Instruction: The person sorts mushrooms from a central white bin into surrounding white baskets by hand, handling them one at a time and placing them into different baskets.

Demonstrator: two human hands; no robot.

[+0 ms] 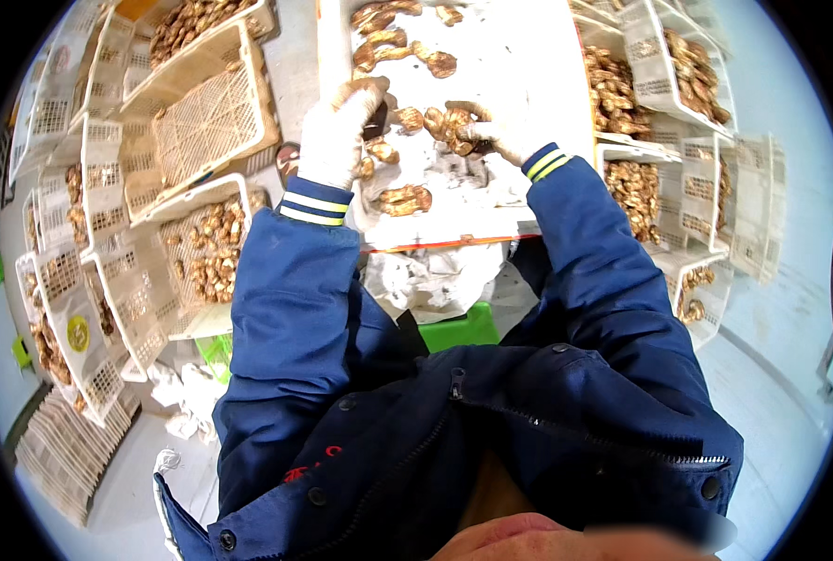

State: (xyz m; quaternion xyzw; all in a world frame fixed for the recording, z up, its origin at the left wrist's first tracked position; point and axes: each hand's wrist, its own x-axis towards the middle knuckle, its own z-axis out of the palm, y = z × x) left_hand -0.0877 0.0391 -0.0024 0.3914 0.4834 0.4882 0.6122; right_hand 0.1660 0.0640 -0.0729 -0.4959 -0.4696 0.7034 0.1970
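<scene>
Ideally, pinch lightly with your right hand (497,133), its grip closed on a mushroom (446,129) over the white surface (510,51), to limit bruising; whether your left hand (334,136), curled nearby, grips anything is unclear.

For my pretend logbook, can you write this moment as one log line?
Left hand: near mushrooms, grip unclear | Right hand: holds mushroom | White table: more mushrooms | Both sides: baskets, some holding mushrooms

Downward fisheye view from head-height
</scene>
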